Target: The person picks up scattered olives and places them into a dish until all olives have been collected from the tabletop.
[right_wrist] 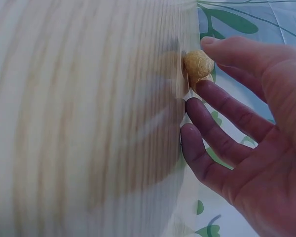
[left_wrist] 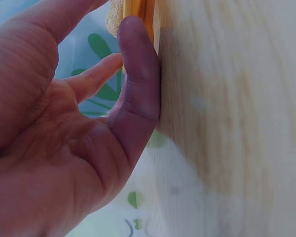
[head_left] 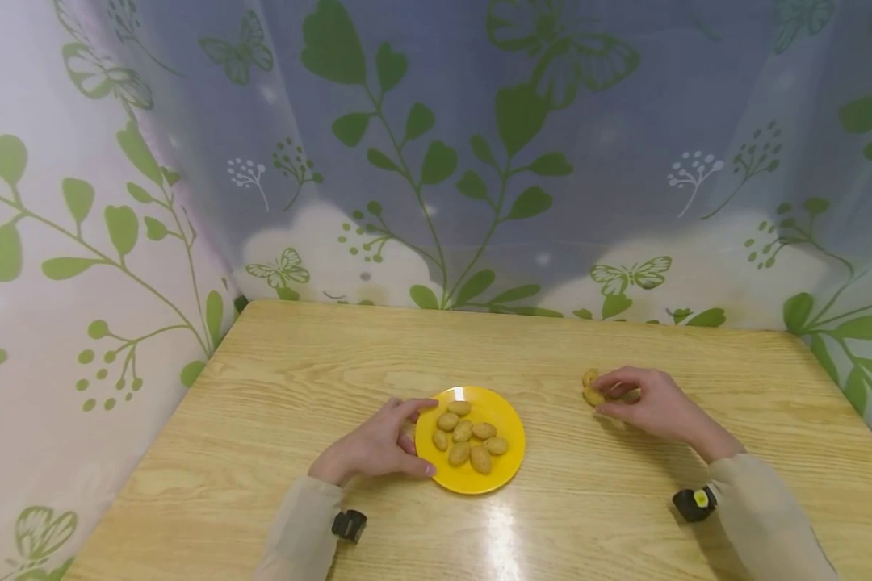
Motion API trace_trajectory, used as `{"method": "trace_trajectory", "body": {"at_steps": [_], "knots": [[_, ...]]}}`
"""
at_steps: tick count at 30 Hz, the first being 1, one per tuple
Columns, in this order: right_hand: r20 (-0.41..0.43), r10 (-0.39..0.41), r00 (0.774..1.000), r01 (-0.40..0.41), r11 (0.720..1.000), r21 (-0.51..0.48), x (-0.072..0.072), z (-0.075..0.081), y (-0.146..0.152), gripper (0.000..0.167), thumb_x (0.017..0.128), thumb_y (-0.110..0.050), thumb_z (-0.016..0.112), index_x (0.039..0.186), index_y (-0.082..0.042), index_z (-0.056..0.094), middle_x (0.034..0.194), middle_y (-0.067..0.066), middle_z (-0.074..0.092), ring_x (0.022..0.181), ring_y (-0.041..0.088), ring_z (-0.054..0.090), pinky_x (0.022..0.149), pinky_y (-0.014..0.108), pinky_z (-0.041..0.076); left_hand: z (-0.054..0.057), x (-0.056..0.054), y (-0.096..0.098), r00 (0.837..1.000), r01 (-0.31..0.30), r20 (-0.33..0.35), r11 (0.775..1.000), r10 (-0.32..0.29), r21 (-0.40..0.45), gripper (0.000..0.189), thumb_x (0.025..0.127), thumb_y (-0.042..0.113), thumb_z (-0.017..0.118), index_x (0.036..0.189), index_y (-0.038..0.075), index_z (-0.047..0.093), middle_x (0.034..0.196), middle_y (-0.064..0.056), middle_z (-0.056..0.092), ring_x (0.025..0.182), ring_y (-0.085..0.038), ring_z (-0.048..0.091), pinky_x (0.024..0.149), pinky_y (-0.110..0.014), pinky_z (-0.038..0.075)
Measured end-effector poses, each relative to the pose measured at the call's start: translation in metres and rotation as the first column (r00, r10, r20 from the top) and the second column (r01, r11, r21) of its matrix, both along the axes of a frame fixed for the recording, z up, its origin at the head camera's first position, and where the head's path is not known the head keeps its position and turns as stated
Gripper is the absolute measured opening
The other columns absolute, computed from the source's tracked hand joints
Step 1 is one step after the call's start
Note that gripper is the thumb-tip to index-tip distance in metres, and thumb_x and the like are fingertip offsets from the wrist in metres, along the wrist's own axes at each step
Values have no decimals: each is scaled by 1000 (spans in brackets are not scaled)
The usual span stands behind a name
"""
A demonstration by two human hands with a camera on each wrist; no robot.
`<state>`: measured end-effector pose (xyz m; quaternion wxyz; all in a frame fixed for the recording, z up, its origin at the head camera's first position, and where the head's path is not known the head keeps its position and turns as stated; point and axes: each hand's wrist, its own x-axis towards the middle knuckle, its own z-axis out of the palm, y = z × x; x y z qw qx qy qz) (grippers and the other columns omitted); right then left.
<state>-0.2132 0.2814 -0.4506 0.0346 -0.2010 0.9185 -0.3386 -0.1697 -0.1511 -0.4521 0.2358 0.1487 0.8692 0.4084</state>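
Observation:
A round yellow plate (head_left: 509, 472) bears several tan, oval walnuts (head_left: 459, 453). My left hand (head_left: 378, 440) is curled about its left rim, thumb at the near side and fingers at the far side. In the left wrist view, the fingers of the left hand (left_wrist: 84, 118) meet the plate's edge (left_wrist: 134, 9). To the right of the plate, my right hand (head_left: 647, 403) reaches two loose walnuts (head_left: 593, 396) on the table. The right wrist view has a walnut (right_wrist: 199, 63) between thumb and index finger of the spread right hand (right_wrist: 246, 138), with a gap below the thumb.
A light wooden table (head_left: 320, 355) lies beneath everything. Curtains (head_left: 436, 161) with leaf and butterfly prints hang behind it and along the left side. Black wrist cameras (head_left: 693, 504) sit by both sleeves.

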Motion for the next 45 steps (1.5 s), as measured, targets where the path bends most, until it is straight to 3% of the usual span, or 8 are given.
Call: {"method": "trace_trajectory", "body": {"at_steps": [18,29,45], "knots": [[60,-11,998,8,999,40,-5,0,1,30,88,-17,81,117,-12,75,105,5,75,92,12,67,71,25,54,4,2,2,1000,-5,-2,1000,5,-1,89,78,28,91,153,26,44,139,-12,43,90,-13,62,82,-26,51],[24,0,1000,-1,999,51,-4,-1,2,25,87,-15,81,112,-15,76,102,0,74,92,9,66,77,25,54,3,2,2,1000,-5,-4,1000,5,9,88,78,26,91,153,25,44,139,-13,43,90,-14,61,82,-28,51],[95,-13,995,9,999,41,-3,-3,2,26,86,-15,82,110,-15,75,96,3,73,82,10,64,63,26,51,3,3,1,1000,4,-7,1000,-4,12,89,78,26,91,153,24,44,139,-15,43,89,-14,61,80,-27,52]]}}
